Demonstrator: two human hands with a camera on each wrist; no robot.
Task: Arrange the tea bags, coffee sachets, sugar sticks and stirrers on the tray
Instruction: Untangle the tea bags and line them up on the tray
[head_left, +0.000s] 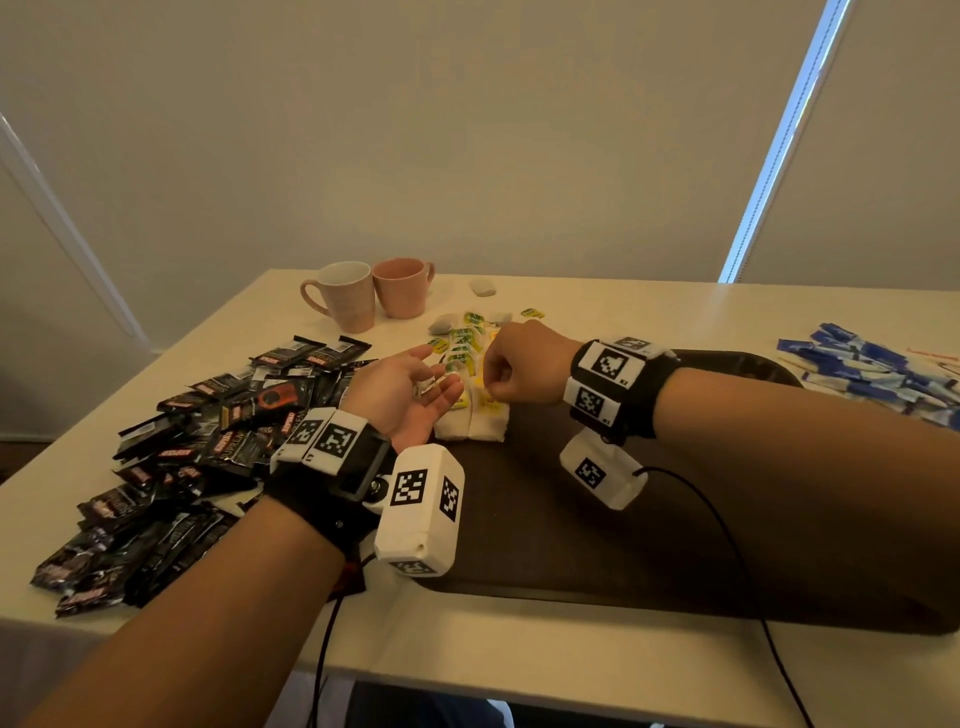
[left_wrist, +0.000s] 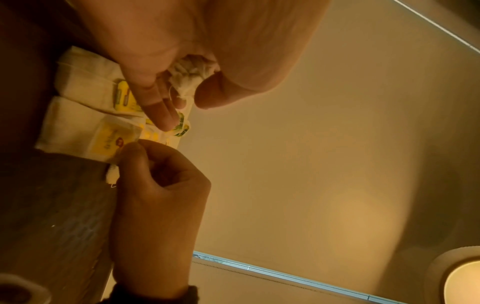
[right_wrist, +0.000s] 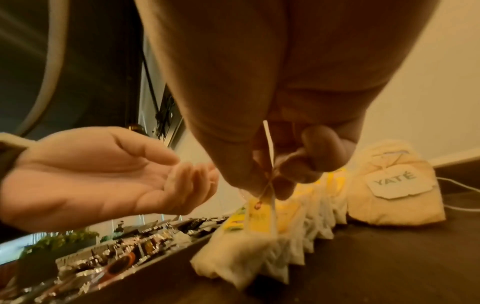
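A dark brown tray (head_left: 571, 545) lies in front of me. A row of white tea bags (head_left: 475, 418) with yellow tags stands at its far left corner, seen up close as tea bags (right_wrist: 285, 236). My right hand (head_left: 491, 387) hovers over the row's far end and pinches the string and yellow tag (right_wrist: 262, 214) of one tea bag there. My left hand (head_left: 431, 382) is palm up just left of the row, fingers relaxed, with a crumpled tea bag (left_wrist: 192, 74) lying in it. Loose tea bags (head_left: 462, 338) lie on the table behind the tray.
Black coffee sachets (head_left: 197, 441) are heaped on the table left of the tray. Blue sugar sticks (head_left: 872, 374) lie at the right. Two pink mugs (head_left: 345, 296) (head_left: 402, 286) stand at the back. Black cables hang over the tray's front edge.
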